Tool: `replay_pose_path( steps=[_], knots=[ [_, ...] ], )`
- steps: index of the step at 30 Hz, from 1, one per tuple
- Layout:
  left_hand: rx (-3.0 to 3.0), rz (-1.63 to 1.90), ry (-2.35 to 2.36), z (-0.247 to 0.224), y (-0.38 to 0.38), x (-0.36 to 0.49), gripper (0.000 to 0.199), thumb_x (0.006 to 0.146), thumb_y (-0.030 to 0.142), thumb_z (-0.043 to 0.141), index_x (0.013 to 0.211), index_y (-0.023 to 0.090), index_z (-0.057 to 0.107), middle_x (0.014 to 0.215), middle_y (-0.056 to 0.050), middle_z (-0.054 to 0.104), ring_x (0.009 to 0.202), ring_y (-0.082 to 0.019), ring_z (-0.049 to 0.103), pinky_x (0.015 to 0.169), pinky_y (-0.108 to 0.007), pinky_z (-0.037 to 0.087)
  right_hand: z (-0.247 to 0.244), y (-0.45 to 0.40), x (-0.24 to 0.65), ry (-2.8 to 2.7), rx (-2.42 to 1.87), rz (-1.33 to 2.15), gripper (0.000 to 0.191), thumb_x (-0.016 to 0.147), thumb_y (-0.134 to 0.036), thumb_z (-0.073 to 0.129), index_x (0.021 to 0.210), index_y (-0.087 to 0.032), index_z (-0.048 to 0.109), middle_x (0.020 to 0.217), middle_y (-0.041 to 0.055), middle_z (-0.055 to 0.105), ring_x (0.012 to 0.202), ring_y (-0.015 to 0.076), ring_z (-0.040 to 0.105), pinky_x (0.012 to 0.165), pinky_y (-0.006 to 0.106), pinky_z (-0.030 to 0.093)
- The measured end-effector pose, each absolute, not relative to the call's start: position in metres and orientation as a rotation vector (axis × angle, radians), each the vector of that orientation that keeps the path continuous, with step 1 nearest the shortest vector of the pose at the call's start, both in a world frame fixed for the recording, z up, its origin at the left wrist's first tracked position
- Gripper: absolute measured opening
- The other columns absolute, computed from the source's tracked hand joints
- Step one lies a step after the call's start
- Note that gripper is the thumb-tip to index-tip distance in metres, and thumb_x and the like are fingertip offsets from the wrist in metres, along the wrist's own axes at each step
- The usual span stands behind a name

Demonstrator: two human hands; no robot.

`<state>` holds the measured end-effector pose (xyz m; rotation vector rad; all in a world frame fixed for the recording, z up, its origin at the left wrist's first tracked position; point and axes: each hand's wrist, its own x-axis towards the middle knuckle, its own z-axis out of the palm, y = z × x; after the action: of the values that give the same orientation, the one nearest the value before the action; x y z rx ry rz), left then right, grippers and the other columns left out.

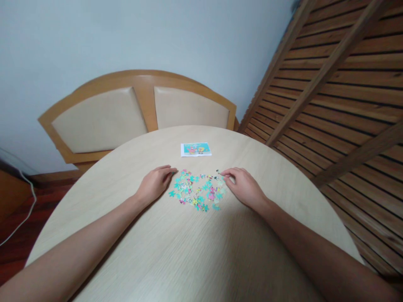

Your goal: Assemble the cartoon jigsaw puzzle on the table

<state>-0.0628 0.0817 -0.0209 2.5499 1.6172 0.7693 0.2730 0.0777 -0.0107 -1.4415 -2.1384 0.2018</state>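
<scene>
Many small puzzle pieces (197, 191), turquoise, pink, yellow and pale green, lie scattered in a loose patch on the round wooden table (170, 251). At the patch's upper left edge is my left hand (155, 182), its thumb and fingertips pinched together; whatever they hold is too small to make out. My right hand (244, 184) rests at the right edge, with a small dark and white puzzle piece (218, 171) at the tips of its closed fingers. Beyond the pieces lies a picture card (197, 149) with a pink figure and a yellow one on turquoise.
Behind the table stands a wooden bench back with cream panels (192, 107), against a pale wall (176, 37). Slatted wood (340, 84) slants along the right side. A white cable (30, 209) hangs at the far left above a dark red floor.
</scene>
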Motion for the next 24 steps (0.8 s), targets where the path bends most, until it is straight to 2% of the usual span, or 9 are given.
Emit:
replay_pose_path(
  steps=[4, 8, 12, 15, 19, 24],
  knots=[
    [2.525, 0.74, 1.628, -0.025, 0.084, -0.065, 0.033, 0.099, 0.025, 0.046, 0.122, 0.026, 0.07, 0.128, -0.005, 0.071, 0.127, -0.028, 0.062, 0.1, -0.045, 0.056, -0.009, 0.077, 0.271, -2.176, -1.392, 0.172, 0.017, 0.093, -0.02, 0.057, 0.102, -0.02, 0.072, 0.104, 0.0082, 0.074, 0.1, 0.0263, 0.065, 0.093, 0.045, 0.051],
    [2.521, 0.732, 1.616, -0.024, 0.084, -0.064, 0.032, 0.099, 0.025, 0.046, 0.12, 0.024, 0.071, 0.131, -0.005, 0.07, 0.131, -0.03, 0.059, 0.102, -0.05, 0.055, 0.001, 0.063, 0.256, -2.309, -1.078, 0.21, 0.019, 0.098, -0.025, 0.056, 0.107, -0.021, 0.073, 0.107, 0.0075, 0.074, 0.109, 0.0255, 0.062, 0.1, 0.044, 0.048],
    [2.55, 0.758, 1.55, -0.015, 0.078, -0.059, 0.032, 0.099, 0.025, 0.045, 0.119, 0.023, 0.07, 0.129, -0.006, 0.07, 0.128, -0.027, 0.061, 0.105, -0.048, 0.053, 0.009, 0.043, 0.24, -2.546, -0.804, 0.346, 0.032, 0.102, -0.031, 0.053, 0.131, -0.025, 0.065, 0.136, 0.0046, 0.066, 0.135, 0.0262, 0.047, 0.113, 0.048, 0.039],
    [2.63, 0.819, 1.302, -0.003, 0.069, -0.052, 0.031, 0.101, 0.028, 0.045, 0.121, 0.021, 0.068, 0.125, -0.007, 0.071, 0.118, -0.024, 0.064, 0.104, -0.044, 0.052, 0.009, 0.034, 0.235, -2.669, -0.725, 0.385, 0.038, 0.103, -0.033, 0.051, 0.14, -0.026, 0.059, 0.147, 0.0029, 0.058, 0.145, 0.0284, 0.037, 0.118, 0.051, 0.034],
    [2.758, 0.747, 0.935, 0.007, 0.058, -0.041, 0.027, 0.1, 0.028, 0.05, 0.122, 0.022, 0.065, 0.117, -0.008, 0.072, 0.111, -0.024, 0.065, 0.099, -0.043, 0.051, 0.006, 0.035, 0.236, -2.729, -0.636, 0.341, 0.036, 0.102, -0.033, 0.054, 0.135, -0.021, 0.063, 0.145, 0.0049, 0.06, 0.144, 0.0306, 0.039, 0.119, 0.052, 0.033],
    [2.783, 0.717, 0.851, 0.005, 0.058, -0.041, 0.019, 0.1, 0.032, 0.057, 0.112, 0.022, 0.068, 0.115, -0.007, 0.072, 0.107, -0.023, 0.065, 0.096, -0.041, 0.05, 0.003, 0.04, 0.239, -2.704, -0.573, 0.303, 0.027, 0.099, -0.031, 0.057, 0.12, -0.019, 0.07, 0.134, 0.0071, 0.068, 0.137, 0.0301, 0.049, 0.117, 0.051, 0.036]
  ],
)
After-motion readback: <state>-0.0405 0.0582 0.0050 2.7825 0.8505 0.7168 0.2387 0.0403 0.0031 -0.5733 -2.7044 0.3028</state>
